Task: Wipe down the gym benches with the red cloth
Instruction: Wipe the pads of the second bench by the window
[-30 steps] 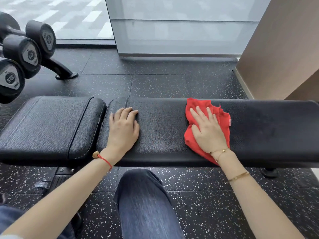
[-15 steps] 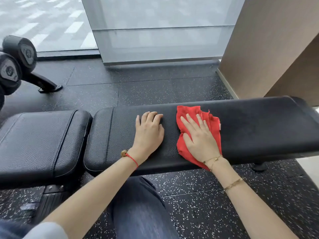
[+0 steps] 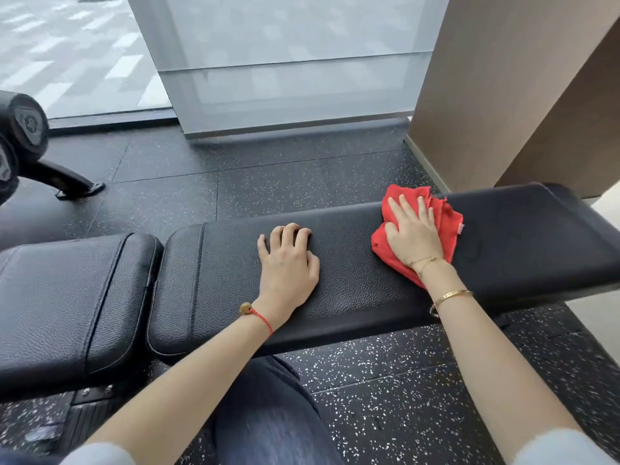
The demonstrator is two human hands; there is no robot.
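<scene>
A black padded gym bench lies across the view, with a long back pad point(image 3: 352, 280) and a shorter seat pad point(image 3: 73, 297) to its left. The crumpled red cloth point(image 3: 448, 223) lies on the long pad toward its right end. My right hand point(image 3: 412, 229) presses flat on the cloth with straight fingers. My left hand point(image 3: 288, 263) rests on the bare pad near its middle, fingertips slightly bent against the leather, holding nothing.
Dumbbells point(image 3: 23, 125) sit on a rack at the far left, its foot point(image 3: 80, 187) on the speckled rubber floor. A glass panel point(image 3: 285, 78) stands behind the bench and a brown wall point(image 3: 503, 95) at the right. My knee point(image 3: 268, 414) is below the bench.
My right hand has slid the red cloth to the right along the long pad, away from my left hand. The view has shifted right, so the bench sits further left.
</scene>
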